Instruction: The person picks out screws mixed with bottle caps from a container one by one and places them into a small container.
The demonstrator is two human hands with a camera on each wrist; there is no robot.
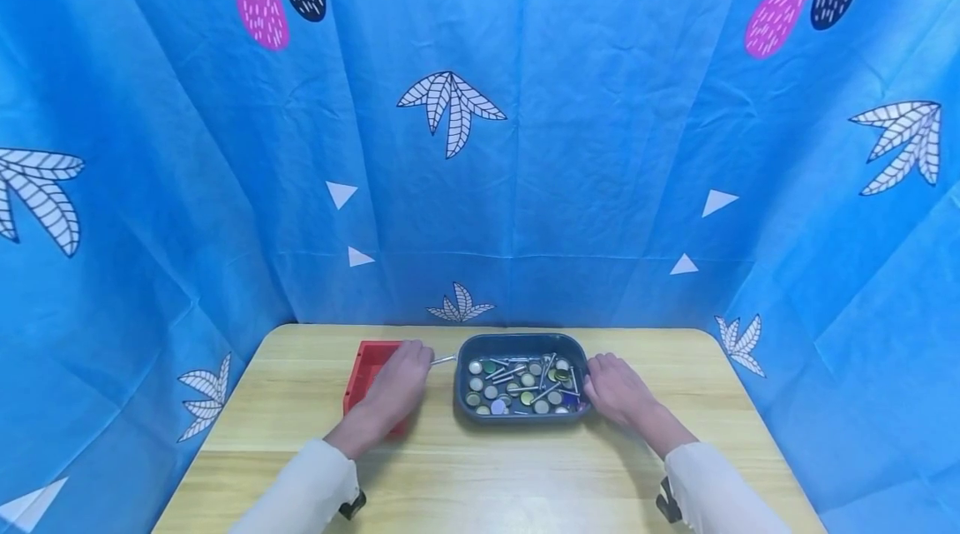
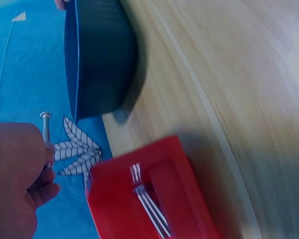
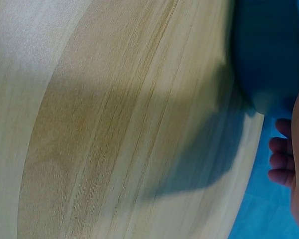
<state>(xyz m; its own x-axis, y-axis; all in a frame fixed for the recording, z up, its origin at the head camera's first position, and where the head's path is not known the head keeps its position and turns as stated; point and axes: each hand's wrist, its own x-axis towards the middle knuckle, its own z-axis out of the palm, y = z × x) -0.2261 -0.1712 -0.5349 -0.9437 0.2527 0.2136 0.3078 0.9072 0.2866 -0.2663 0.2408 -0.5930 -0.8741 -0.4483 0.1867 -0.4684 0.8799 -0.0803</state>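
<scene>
Over the far right part of the red bin (image 1: 360, 380), my left hand (image 1: 405, 371) pinches a silver bolt (image 2: 46, 127) between thumb and fingers. Its flat round head sticks out toward the dark blue-grey tray (image 1: 521, 419). Inside that tray lie several bottle caps (image 1: 498, 406) and loose silver bolts (image 1: 510, 373). At the tray's right end, my right hand (image 1: 618, 388) holds the rim, its fingers (image 3: 280, 160) curled near the outer wall. More bolts (image 2: 152, 209) lie together in the red bin in the left wrist view.
Both containers stand side by side near the back of a light wooden table (image 1: 510, 476), the red bin left of the tray. A blue patterned cloth (image 1: 480, 209) hangs behind the table and along both sides.
</scene>
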